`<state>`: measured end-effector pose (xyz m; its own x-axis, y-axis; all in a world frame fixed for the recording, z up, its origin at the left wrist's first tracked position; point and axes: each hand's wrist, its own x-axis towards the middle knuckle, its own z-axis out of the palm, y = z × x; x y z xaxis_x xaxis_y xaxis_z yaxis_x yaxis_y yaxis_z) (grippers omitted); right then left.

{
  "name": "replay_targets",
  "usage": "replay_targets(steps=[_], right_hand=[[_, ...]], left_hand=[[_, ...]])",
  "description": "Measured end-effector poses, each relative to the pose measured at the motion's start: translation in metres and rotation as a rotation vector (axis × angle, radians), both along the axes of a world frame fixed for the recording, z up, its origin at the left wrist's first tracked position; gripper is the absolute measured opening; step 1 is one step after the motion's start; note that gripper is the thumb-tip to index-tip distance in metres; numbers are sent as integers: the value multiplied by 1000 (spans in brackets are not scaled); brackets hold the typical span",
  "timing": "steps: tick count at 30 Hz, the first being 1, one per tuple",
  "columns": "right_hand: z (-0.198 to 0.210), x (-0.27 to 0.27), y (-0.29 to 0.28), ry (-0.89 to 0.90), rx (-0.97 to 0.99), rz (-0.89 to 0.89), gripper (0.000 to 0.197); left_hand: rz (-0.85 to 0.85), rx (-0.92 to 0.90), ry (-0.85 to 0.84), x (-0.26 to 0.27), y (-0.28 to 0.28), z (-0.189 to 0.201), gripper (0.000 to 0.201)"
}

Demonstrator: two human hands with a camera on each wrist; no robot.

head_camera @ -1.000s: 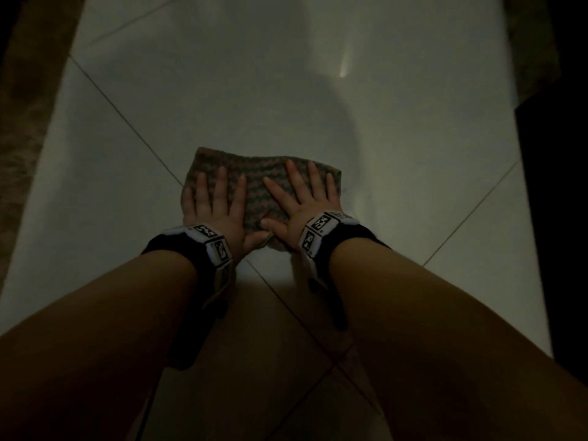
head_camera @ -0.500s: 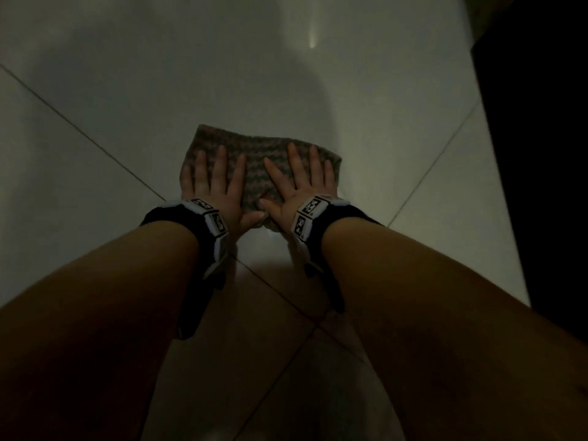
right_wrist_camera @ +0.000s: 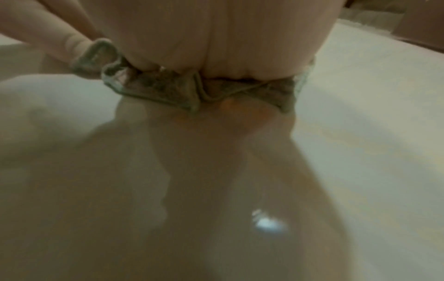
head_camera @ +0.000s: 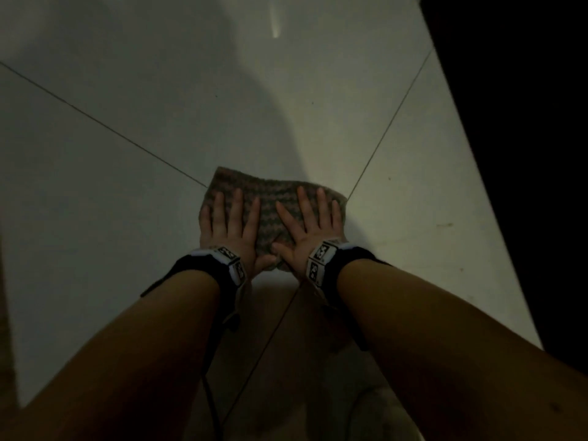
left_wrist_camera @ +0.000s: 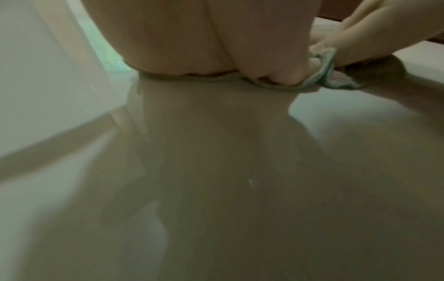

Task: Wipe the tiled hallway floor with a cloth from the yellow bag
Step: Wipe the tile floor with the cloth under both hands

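Observation:
A folded striped cloth lies flat on the pale tiled floor, over the spot where several tile seams meet. My left hand presses its left half with straight, spread fingers. My right hand presses the right half the same way, thumbs nearly touching. In the left wrist view the palm bears down on the cloth's edge. The right wrist view shows the crumpled cloth hem under the heel of the right hand. The yellow bag is not in view.
A dark wall or doorway runs along the right side of the floor. A brownish strip edges the far left. Grout lines cross the glossy tiles, and a light glint reflects ahead.
Both hands have slid the cloth forward and to the right across the tiles, from the left seam toward the seam crossing. The dark wall on the right now looms closer.

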<state>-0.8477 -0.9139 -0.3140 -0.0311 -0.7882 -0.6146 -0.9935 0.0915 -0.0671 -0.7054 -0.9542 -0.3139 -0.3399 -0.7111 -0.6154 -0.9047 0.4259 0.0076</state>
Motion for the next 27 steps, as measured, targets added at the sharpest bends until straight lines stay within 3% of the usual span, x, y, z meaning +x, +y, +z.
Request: replay_targets(steps=[14, 18, 21, 27], right_hand=[[5, 25, 153, 48, 181, 24, 80], [20, 23, 147, 78, 271, 85, 88], [36, 12, 134, 87, 311, 113, 82], [64, -12, 116, 2, 161, 246, 80]], left_hand=[[-44, 191, -45, 21, 144, 2, 108], [-116, 159, -35, 27, 147, 15, 108], [-125, 157, -8, 32, 143, 26, 95], [-125, 117, 11, 31, 125, 35, 98]])
